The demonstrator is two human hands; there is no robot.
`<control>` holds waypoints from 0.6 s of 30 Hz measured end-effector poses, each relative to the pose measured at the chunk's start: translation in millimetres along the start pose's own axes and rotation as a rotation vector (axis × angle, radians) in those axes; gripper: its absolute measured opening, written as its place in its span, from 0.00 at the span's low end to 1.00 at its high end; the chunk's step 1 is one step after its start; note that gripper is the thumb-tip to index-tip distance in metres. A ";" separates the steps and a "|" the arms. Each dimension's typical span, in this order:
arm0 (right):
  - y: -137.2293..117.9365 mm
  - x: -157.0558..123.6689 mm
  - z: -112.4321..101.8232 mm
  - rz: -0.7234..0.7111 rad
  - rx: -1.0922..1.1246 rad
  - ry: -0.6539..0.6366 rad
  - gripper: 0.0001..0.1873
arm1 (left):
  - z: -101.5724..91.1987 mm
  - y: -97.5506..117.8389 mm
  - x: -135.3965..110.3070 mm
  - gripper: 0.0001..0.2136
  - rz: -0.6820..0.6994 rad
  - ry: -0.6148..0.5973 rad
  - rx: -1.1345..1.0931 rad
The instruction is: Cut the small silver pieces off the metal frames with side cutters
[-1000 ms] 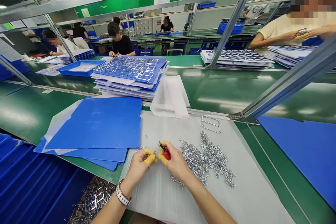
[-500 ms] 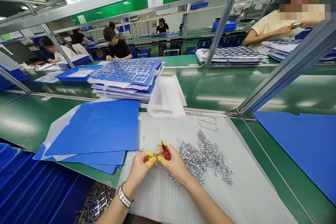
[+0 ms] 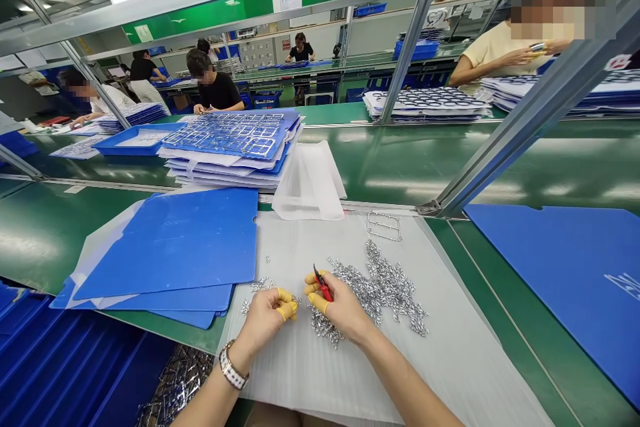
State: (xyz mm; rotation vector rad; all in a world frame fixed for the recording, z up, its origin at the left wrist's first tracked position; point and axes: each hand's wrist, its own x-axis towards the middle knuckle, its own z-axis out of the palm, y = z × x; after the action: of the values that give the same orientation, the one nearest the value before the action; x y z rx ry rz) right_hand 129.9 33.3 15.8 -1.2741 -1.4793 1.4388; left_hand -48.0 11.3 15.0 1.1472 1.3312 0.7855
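Observation:
My right hand (image 3: 343, 307), with yellow finger cots, is closed around a pair of red-handled nippers (image 3: 325, 287) whose dark tip points up and left. My left hand (image 3: 270, 317), also in yellow cots, pinches a small shiny silver piece (image 3: 296, 299) between thumb and fingertips; its exact shape is too small to tell. A gap separates the two hands. Beside and beyond my right hand spreads a heap of small silver parts (image 3: 397, 287). A smaller scatter of the same parts (image 3: 262, 284) lies just past my left hand. Both hands are above a whitish sheet (image 3: 430, 373).
A thin silver frame (image 3: 385, 226) lies at the sheet's far edge. Blue plastic sheets (image 3: 175, 240) are stacked on the left, before a pile of layered frames (image 3: 225, 137). A metal post (image 3: 505, 120) slants up on the right. Several people sit at benches beyond.
My right hand with the nippers has drawn away to the right from my left hand, which still pinches the small piece. The whole view has shifted slightly.

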 end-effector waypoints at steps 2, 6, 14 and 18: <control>-0.3 -2.2 -1.4 0.007 -0.001 0.009 0.14 | 0.5 -1.4 1.4 0.11 -0.011 -0.011 -0.012; 1.4 -4.5 -2.1 0.023 0.022 0.022 0.14 | 1.1 -4.1 4.3 0.13 -0.023 -0.023 -0.036; -4.2 5.7 4.2 0.026 0.053 -0.002 0.12 | 4.3 -3.4 5.9 0.09 0.084 -0.001 0.012; -8.6 9.4 10.3 0.099 0.259 -0.038 0.10 | 2.3 1.7 1.8 0.07 0.282 0.048 0.163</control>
State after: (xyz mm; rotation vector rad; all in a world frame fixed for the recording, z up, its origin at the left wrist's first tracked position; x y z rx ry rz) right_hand 116.2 40.1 21.4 -1.1775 -1.2206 1.6677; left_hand -45.2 13.1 15.7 1.4753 1.3075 0.9245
